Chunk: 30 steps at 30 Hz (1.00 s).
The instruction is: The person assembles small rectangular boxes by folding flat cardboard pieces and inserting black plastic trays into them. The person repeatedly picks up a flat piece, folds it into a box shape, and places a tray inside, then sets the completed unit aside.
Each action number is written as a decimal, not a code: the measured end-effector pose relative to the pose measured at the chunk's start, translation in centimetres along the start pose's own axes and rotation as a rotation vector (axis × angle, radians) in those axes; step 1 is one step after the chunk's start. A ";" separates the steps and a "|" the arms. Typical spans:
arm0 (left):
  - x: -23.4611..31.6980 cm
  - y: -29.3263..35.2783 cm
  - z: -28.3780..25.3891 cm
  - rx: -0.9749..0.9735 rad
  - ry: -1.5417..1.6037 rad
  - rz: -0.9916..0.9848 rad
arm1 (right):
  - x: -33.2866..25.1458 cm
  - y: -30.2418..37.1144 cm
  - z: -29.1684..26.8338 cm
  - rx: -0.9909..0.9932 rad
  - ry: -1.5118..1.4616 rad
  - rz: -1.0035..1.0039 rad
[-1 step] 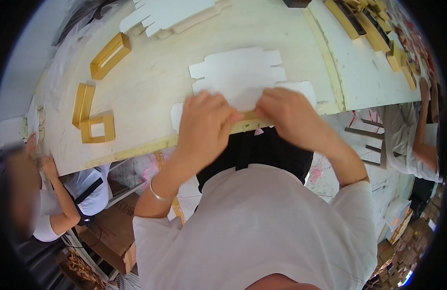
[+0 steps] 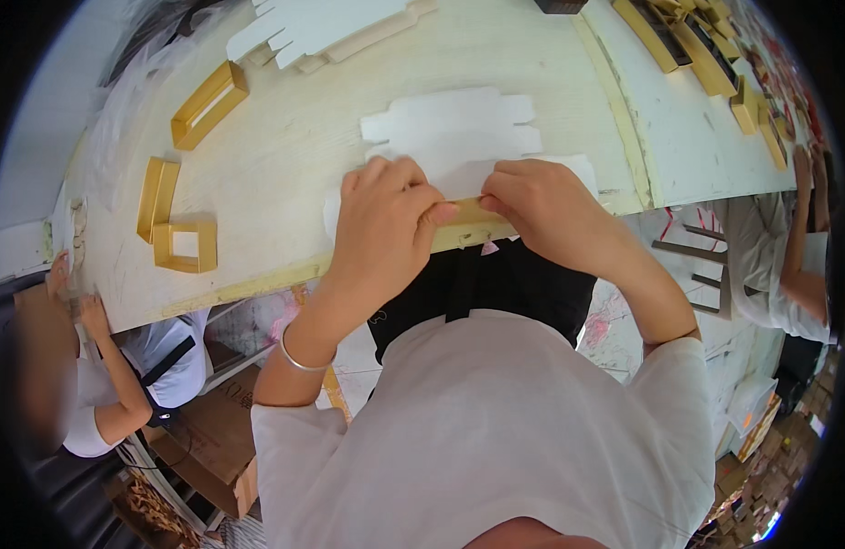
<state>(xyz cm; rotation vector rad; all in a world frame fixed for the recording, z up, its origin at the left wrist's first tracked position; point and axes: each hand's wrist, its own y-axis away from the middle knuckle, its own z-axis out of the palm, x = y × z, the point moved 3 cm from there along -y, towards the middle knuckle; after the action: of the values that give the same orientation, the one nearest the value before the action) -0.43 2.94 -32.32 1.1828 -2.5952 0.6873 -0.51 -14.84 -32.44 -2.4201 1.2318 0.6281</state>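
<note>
A flat cut-out carton blank (image 2: pixel 450 128) lies on the table in front of me, white side up. Its near edge is turned up and shows a gold strip (image 2: pixel 473 212). My left hand (image 2: pixel 386 215) grips the left part of that fold, thumb against the gold and fingers curled over behind. At the right part, my right hand (image 2: pixel 546 210) pinches the same edge between thumb and fingers. Both hands cover the ends of the fold. White side flaps stick out past each hand.
Gold open box frames (image 2: pixel 209 105) stand at the left of the table (image 2: pixel 285 183). More white blanks (image 2: pixel 317 27) are stacked at the far side. Gold boxes with dark insides (image 2: pixel 706 55) lie at the far right. Other people's arms (image 2: pixel 121 384) are at both table ends.
My hands have shifted slightly on the near edge. More of the gold strip shows between them, and the blank's far part looks a little tilted.
</note>
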 end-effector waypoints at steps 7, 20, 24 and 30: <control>0.9 1.2 -1.6 -0.105 0.229 -0.311 | -1.2 0.8 0.5 -0.069 -0.796 0.336; -2.7 -3.6 -0.5 -0.305 0.296 -0.021 | -0.3 5.3 0.0 0.169 0.110 -0.301; -2.7 -4.7 -0.1 -0.297 0.263 0.065 | -1.7 1.1 0.5 0.277 0.076 -0.107; -3.2 -4.3 -0.2 -0.332 0.306 0.029 | -1.9 2.7 2.9 0.370 0.319 -0.504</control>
<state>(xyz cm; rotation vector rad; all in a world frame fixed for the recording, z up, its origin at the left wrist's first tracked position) 4.93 2.69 -31.92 0.8653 -2.3546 0.3850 -4.33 -13.63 -34.20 -2.4138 0.7021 -0.1253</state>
